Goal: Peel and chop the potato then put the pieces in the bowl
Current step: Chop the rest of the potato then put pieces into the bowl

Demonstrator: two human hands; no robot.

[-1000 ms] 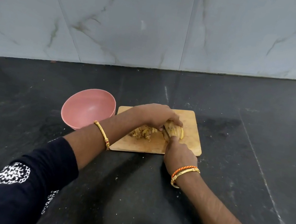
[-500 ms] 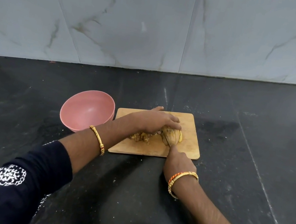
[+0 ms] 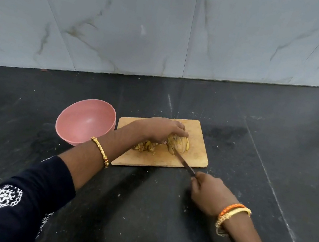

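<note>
A yellowish potato (image 3: 180,145) lies on a wooden chopping board (image 3: 197,154) in the middle of the counter. My left hand (image 3: 165,130) curls over the potato's left side and holds it down. My right hand (image 3: 209,191) grips the handle of a knife (image 3: 184,162) off the board's front edge; the blade slants up to the potato's near left side. A small heap of cut pieces or peel (image 3: 146,147) sits on the board under my left wrist. A pink bowl (image 3: 85,121) stands empty just left of the board.
The black stone counter (image 3: 273,160) stretches to either side and ends in a front edge near the bottom of the view. A grey marble-tiled wall (image 3: 169,28) rises behind it.
My right hand has drawn back toward me and to the right, off the board, so the knife blade now shows. My left hand stays on the potato.
</note>
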